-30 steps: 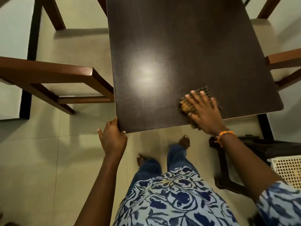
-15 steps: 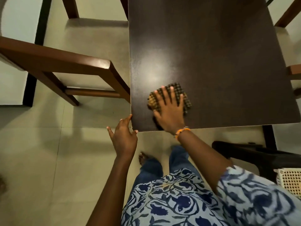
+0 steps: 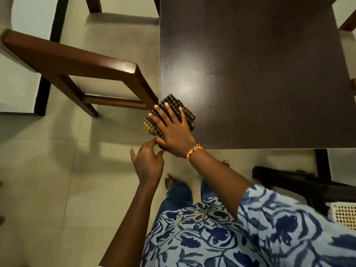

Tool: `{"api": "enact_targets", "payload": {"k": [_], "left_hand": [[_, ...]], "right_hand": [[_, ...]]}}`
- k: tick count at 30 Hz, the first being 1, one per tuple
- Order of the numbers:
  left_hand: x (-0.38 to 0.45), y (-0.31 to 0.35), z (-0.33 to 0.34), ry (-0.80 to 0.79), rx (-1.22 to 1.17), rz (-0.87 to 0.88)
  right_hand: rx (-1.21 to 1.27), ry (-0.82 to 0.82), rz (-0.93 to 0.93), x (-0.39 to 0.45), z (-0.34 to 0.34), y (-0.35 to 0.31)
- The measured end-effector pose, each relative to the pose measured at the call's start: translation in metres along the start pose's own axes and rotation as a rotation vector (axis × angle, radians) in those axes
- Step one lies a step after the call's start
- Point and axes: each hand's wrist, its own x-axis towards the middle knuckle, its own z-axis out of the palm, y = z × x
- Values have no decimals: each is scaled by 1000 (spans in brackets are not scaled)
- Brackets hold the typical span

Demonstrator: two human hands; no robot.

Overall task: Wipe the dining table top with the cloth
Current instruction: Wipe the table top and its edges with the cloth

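Observation:
The dark brown dining table top [image 3: 260, 64] fills the upper right of the head view. A folded checked cloth [image 3: 174, 105], brown and yellow, lies on the table's near left corner and sticks out a little past the left edge. My right hand [image 3: 173, 130] presses flat on the cloth, fingers spread, an orange band at the wrist. Just off that corner, my left hand [image 3: 148, 164] is cupped with fingers apart, its fingertips at the table's corner under my right palm. It holds nothing.
A brown wooden chair [image 3: 77, 60] stands close to the table's left edge, its backrest nearly touching the corner. A dark stool or frame [image 3: 289, 182] and a white perforated basket [image 3: 344, 214] sit at the lower right. Another chair [image 3: 348, 22] shows at the far right. Tiled floor lies below.
My right hand slid the cloth left along the table's near edge, from the right part to the left corner. My left hand stayed by that corner.

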Motion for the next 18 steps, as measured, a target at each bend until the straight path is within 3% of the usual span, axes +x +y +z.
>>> {"api": "enact_targets", "payload": {"k": [5, 9, 12, 15, 18], "left_hand": [[-6, -12, 1, -8, 49, -9], [-12, -2, 6, 108, 293, 298], [-13, 8, 12, 137, 403, 497], [-5, 16, 15, 132, 375, 492], [3, 20, 14, 124, 362, 506]], "right_hand": [[7, 20, -107, -50, 6, 23], [-32, 36, -10, -87, -3, 75], [-35, 67, 148, -118, -11, 116], [-4, 99, 380, -145, -16, 140], [40, 189, 681, -147, -15, 124]]}}
